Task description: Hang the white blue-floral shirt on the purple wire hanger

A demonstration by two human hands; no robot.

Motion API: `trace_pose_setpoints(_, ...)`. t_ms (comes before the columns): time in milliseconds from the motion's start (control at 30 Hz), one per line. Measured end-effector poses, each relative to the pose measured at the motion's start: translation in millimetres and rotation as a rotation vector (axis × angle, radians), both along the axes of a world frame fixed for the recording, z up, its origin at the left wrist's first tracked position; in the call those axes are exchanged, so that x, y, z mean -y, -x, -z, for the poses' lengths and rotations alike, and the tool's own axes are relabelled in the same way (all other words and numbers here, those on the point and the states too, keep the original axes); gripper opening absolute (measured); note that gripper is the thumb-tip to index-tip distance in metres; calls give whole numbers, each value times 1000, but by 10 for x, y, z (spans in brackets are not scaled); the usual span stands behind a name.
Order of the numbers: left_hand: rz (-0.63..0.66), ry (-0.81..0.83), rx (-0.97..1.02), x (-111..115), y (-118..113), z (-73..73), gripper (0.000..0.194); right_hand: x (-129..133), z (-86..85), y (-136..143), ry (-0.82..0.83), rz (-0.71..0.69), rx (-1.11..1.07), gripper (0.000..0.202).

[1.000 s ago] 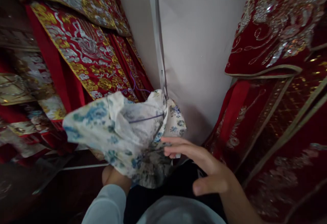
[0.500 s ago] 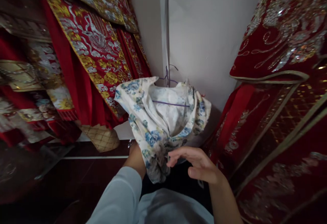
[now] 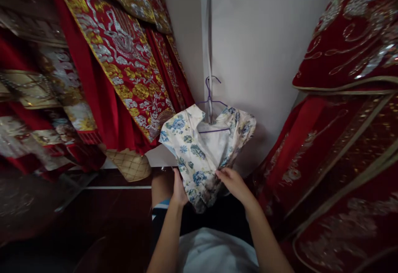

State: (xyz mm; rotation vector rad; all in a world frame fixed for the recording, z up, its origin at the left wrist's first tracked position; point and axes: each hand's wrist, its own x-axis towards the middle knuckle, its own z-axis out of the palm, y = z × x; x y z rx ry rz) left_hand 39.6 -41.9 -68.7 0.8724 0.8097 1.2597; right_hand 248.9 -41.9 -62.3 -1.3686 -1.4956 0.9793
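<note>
A white blouse printed with blue and green flowers hangs on a thin purple hanger in front of me. Its V-shaped neckline is open, and the hanger's lower bar shows inside it. At the blouse's lower left side is my left hand, holding the edge; part of its fingers is hidden by the fabric. My right hand pinches the front edge at the bottom of the neckline. Below the hands, the gathered hem hangs over my dark-clothed lap.
Red garments with gold and silver embroidery hang on the left, beside a quilted gold piece. On the right hang more red beaded garments. A pale strap runs down the wall behind the hanger.
My left hand has come out from behind the blouse to its left side. My right hand, loose before, now grips the front edge. The blouse hangs straighter, with more of the hanger showing.
</note>
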Motion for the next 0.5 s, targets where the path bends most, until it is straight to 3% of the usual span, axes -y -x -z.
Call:
trace_pose_setpoints(133,-53,1,-130,78,-31,-34,74,-123,169,194,68,-63,-32,33)
trace_pose_setpoints(300,-122,-29,-137,127,-147,-55,60,-142,161,234,45,-91,-161,21)
trace_pose_setpoints(500,-128,33,-106,121,-85,14,60,-130,152,200,145,-95,-281,20)
